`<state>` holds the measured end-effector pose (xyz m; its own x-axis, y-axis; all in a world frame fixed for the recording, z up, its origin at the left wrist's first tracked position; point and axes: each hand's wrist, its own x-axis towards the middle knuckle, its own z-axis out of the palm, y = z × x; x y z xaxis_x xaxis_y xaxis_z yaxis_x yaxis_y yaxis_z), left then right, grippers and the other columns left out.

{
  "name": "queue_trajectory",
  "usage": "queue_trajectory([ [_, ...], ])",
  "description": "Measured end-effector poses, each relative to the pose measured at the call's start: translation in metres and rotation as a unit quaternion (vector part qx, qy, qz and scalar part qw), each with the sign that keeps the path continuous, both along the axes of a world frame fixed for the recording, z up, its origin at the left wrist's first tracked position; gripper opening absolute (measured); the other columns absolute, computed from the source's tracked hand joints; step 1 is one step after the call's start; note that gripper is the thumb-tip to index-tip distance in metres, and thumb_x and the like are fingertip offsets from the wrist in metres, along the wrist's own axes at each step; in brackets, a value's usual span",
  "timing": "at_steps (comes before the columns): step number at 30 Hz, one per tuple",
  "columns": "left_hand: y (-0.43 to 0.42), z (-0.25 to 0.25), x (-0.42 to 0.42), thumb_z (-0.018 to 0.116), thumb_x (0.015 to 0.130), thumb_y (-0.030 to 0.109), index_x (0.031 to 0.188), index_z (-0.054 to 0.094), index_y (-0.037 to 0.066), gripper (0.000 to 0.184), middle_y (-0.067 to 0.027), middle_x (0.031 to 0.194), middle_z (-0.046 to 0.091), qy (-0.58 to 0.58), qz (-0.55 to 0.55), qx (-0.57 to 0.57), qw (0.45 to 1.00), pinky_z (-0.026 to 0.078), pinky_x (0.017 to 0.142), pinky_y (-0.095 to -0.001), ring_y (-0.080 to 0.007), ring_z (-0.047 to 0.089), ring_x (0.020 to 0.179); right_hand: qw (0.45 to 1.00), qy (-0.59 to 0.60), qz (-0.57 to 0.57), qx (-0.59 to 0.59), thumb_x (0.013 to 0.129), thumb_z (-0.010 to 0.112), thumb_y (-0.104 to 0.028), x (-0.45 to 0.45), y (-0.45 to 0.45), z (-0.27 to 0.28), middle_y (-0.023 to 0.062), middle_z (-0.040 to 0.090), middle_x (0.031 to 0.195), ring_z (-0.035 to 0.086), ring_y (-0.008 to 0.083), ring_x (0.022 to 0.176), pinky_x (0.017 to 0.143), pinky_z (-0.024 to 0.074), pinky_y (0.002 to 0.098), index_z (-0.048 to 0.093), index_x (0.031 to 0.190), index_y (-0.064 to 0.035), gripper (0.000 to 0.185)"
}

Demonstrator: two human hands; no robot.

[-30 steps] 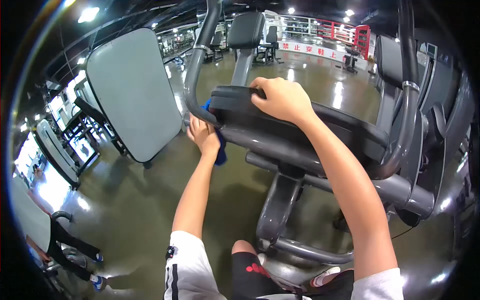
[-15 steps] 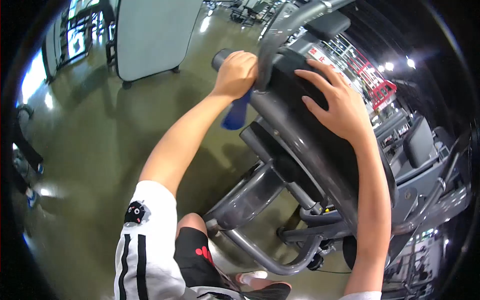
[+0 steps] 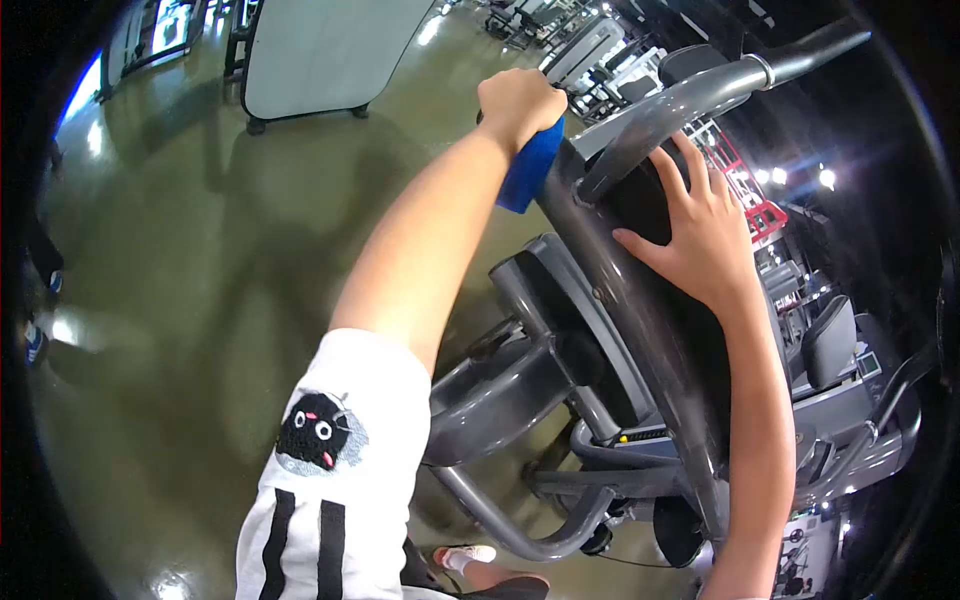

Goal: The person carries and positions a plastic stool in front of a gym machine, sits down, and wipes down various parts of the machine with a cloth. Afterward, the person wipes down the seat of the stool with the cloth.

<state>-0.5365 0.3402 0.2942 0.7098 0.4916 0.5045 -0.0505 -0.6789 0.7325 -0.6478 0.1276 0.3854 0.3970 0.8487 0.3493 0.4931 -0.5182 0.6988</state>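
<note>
A blue cloth (image 3: 533, 170) hangs from my left hand (image 3: 520, 100), whose fingers are wrapped round it at the end of the grey machine frame (image 3: 625, 285). My right hand (image 3: 700, 225) lies with spread fingers on the black pad (image 3: 650, 210), just below the curved grey handle bar (image 3: 690, 105). Nothing is held in the right hand. Part of the pad is hidden under my right hand and forearm.
A large light-grey panel (image 3: 330, 60) on small feet stands at the upper left. Below the pad are the machine's lower tubes (image 3: 500, 400). More gym machines (image 3: 830, 340) stand at the right. A person's shoe (image 3: 35, 343) shows at the left edge.
The view has tilted and turned. My left hand with the blue cloth has moved from the bar's side to the frame's end. My right hand's fingers have spread across the pad.
</note>
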Motion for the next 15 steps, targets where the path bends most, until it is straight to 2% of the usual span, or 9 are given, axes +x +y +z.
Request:
queue_trajectory([
  [1,-0.002,-0.002,0.003,0.047,0.078,0.039,0.084,0.069,0.005,0.042,-0.0175,0.088,0.067,0.001,-0.002,-0.004,1.0,0.048,0.077,-0.0428,-0.0347,0.063,0.088,1.0,0.002,-0.008,0.001,0.067,0.07,-0.047,0.0,0.0,-0.001,0.0145,0.04,0.135,0.052,0.0376,0.105,0.085,0.047,0.0453,0.039,0.133,-0.0177,0.079],
  [3,-0.008,-0.013,0.006,0.046,0.078,0.038,0.084,0.068,0.001,0.043,-0.0173,0.091,0.066,-0.083,0.106,-0.054,0.989,0.048,0.078,-0.044,-0.0359,0.062,0.088,1.0,0.015,0.0,0.01,0.068,0.07,-0.047,0.0,0.001,0.0,0.0138,0.042,0.132,0.053,0.0366,0.104,0.082,0.0478,0.0444,0.042,0.13,-0.0168,0.074],
  [4,-0.013,-0.02,0.005,0.047,0.079,0.034,0.087,0.067,0.002,0.039,-0.0156,0.097,0.064,-0.126,0.146,-0.067,0.979,0.044,0.087,-0.0466,-0.0348,0.059,0.093,1.0,0.015,0.005,0.015,0.069,0.07,-0.047,0.0,0.0,-0.002,0.0134,0.042,0.132,0.053,0.036,0.104,0.082,0.0479,0.0441,0.043,0.13,-0.0166,0.073],
  [5,-0.016,-0.027,0.006,0.047,0.079,0.034,0.087,0.067,0.002,0.039,-0.0156,0.097,0.064,-0.12,0.149,-0.069,0.979,0.044,0.087,-0.0466,-0.0348,0.059,0.093,1.0,0.014,0.011,0.021,0.07,0.07,-0.047,0.002,0.001,-0.003,0.0131,0.042,0.132,0.053,0.0354,0.104,0.082,0.048,0.0439,0.043,0.129,-0.0163,0.072],
  [7,-0.021,-0.045,0.009,0.049,0.079,0.029,0.089,0.065,0.004,0.031,-0.0139,0.099,0.063,-0.257,0.21,0.002,0.943,0.038,0.094,-0.0495,-0.0325,0.056,0.097,0.999,0.019,0.008,0.029,0.071,0.069,-0.047,0.003,0.002,-0.005,0.0121,0.042,0.132,0.053,0.035,0.104,0.084,0.0473,0.0452,0.044,0.128,-0.0155,0.07],
  [8,-0.023,-0.056,0.009,0.05,0.081,0.024,0.096,0.062,0.004,0.028,-0.0132,0.106,0.061,-0.304,0.175,0.004,0.937,0.031,0.1,-0.0507,-0.0315,0.052,0.106,0.999,0.019,0.004,0.028,0.071,0.068,-0.046,0.003,0.002,-0.006,0.012,0.042,0.132,0.053,0.035,0.106,0.086,0.0468,0.0451,0.045,0.128,-0.0152,0.069],
  [11,-0.027,-0.072,-0.007,0.048,0.084,0.022,0.107,0.058,0.004,0.031,-0.0127,0.115,0.057,-0.395,0.145,0.034,0.906,0.027,0.103,-0.0515,-0.0318,0.047,0.116,0.999,0.029,-0.009,0.027,0.073,0.068,-0.045,0.003,0.004,-0.007,0.012,0.042,0.132,0.052,0.0352,0.109,0.088,0.0456,0.045,0.045,0.127,-0.0147,0.067],
  [12,-0.031,-0.076,-0.018,0.045,0.087,0.02,0.118,0.052,0.005,0.035,-0.0128,0.127,0.05,-0.364,0.105,0.035,0.925,0.023,0.106,-0.0515,-0.0325,0.038,0.126,0.999,0.037,-0.017,0.033,0.073,0.067,-0.045,0.003,0.005,-0.007,0.012,0.042,0.133,0.051,0.0354,0.11,0.09,0.0449,0.0449,0.045,0.127,-0.0145,0.066],
  [15,-0.05,-0.089,-0.042,0.043,0.089,0.019,0.123,0.05,0.005,0.037,-0.0135,0.133,0.045,-0.389,0.024,0.016,0.921,0.02,0.107,-0.0509,-0.0336,0.034,0.129,0.999,0.041,-0.019,0.028,0.073,0.066,-0.044,0.002,0.006,-0.006,0.0119,0.041,0.133,0.05,0.0359,0.111,0.092,0.0435,0.0453,0.044,0.127,-0.0141,0.066],
])
